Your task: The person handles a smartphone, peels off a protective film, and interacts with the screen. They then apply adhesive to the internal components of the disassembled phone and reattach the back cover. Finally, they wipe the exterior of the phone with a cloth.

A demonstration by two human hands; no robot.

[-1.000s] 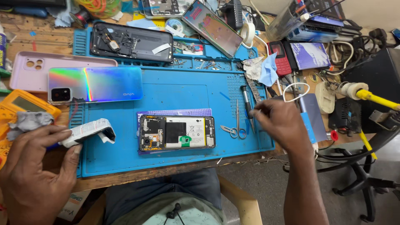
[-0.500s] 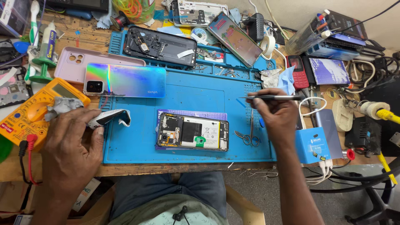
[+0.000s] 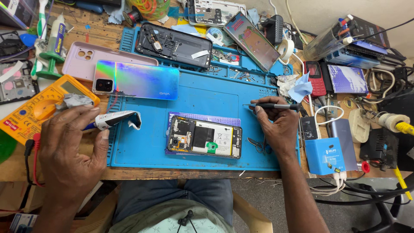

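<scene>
A blue work mat covers the table, an opened phone lying at its near middle; left hand fingers grip a crumpled white tube at the mat's left edge; right hand fingers pinch a slim black screwdriver just right of the phone

A wooden table carries a blue mat at its centre. On the mat lie an opened phone at 6 o'clock, scissors at 4, an iridescent back cover at 10 and a black phone frame at 12. Directly on the wood sit a yellow multimeter at 9, a pink case at 10, a red phone at 2 and a blue box at 4.
</scene>
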